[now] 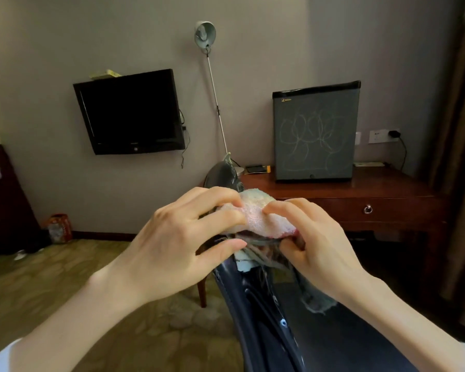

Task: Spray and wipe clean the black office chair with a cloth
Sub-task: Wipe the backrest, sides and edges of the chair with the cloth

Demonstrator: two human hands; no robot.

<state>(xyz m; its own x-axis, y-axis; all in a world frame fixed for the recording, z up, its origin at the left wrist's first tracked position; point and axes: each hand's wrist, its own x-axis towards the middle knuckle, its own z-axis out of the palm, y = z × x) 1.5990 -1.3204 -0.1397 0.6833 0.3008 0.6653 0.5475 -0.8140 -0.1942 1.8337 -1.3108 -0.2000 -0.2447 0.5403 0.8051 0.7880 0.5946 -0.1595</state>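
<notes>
A pale pink and white cloth (263,216) is bunched between both hands at the centre of the head view. My left hand (177,237) pinches its left side and my right hand (314,237) grips its right side. Part of the cloth hangs dark and thin below my fingers. Under the hands runs the black office chair (255,312), its glossy black back worn, with pale foam showing at a torn spot and a grey scuffed patch to the right. No spray bottle is in view.
A wooden desk (360,194) with a drawer stands behind, carrying a small grey fridge (314,132) and a desk lamp (204,36). A black TV (129,111) hangs on the wall. A dark cabinet (0,200) and a red can (59,226) stand at left on patterned carpet.
</notes>
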